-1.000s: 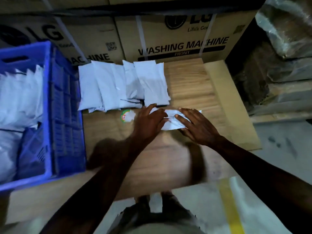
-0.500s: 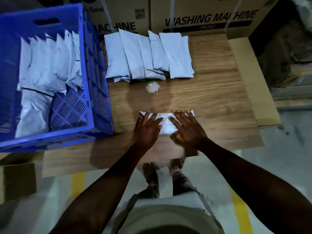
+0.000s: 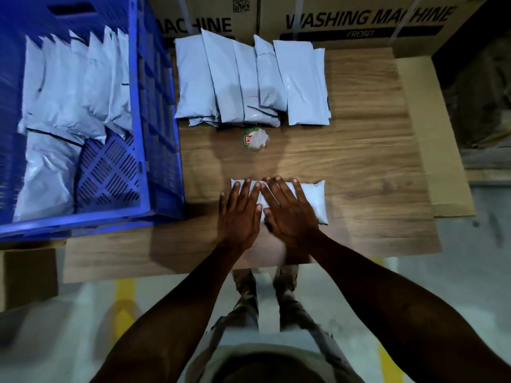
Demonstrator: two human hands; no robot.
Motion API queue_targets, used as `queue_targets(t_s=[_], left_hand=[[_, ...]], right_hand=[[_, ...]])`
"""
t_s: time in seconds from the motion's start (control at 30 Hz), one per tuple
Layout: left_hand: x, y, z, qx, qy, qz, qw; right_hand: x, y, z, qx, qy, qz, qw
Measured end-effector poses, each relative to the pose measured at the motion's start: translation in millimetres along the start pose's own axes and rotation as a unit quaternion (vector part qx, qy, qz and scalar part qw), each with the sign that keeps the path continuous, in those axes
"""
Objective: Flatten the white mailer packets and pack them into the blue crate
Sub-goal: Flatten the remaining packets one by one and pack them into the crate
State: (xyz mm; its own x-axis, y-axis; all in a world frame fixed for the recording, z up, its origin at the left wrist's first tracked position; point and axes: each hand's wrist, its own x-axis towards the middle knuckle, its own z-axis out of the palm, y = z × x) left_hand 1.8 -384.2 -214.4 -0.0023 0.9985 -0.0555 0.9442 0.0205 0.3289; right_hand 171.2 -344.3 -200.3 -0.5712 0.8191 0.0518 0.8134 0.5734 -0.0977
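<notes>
Wooden bench (image 3: 359, 167) carried blue crate (image 3: 154, 111) at left, part-filled with white mailer packets (image 3: 69, 87). Row of unpacked mailers (image 3: 249, 84) lay at bench rear. One mailer packet (image 3: 312, 200) lay near front edge; left hand (image 3: 239, 214) and right hand (image 3: 290, 214), fingers straight, pressed flat on it. Small round sticker (image 3: 255, 139) lay between.

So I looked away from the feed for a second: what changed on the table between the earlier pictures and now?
The packet was drawn from near the round sticker toward the table's near edge. The left hand and right hand, earlier partly curled on it, now press it flat with straight fingers; it looks smoother. The stack of packets by the cartons, the sticker and the blue crate stayed put.
</notes>
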Motion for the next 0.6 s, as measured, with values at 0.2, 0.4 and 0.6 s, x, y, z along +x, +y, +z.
queue_targets(t_s=[0.2,0.4,0.6], left_hand=[[1.7,6.8,7.5,0.016,0.009,-0.02,1.0],[2.5,7.8,14.2,0.032,0.003,-0.023,0.999],[4.9,8.1,16.0,0.032,-0.023,-0.024,0.999]], right_hand=[[4.5,8.1,6.2,-0.028,-0.006,-0.019,0.999],[4.4,8.5,15.0,-0.008,-0.004,-0.021,1.0],[4.0,11.3,17.8,0.009,0.004,-0.023,1.0]])
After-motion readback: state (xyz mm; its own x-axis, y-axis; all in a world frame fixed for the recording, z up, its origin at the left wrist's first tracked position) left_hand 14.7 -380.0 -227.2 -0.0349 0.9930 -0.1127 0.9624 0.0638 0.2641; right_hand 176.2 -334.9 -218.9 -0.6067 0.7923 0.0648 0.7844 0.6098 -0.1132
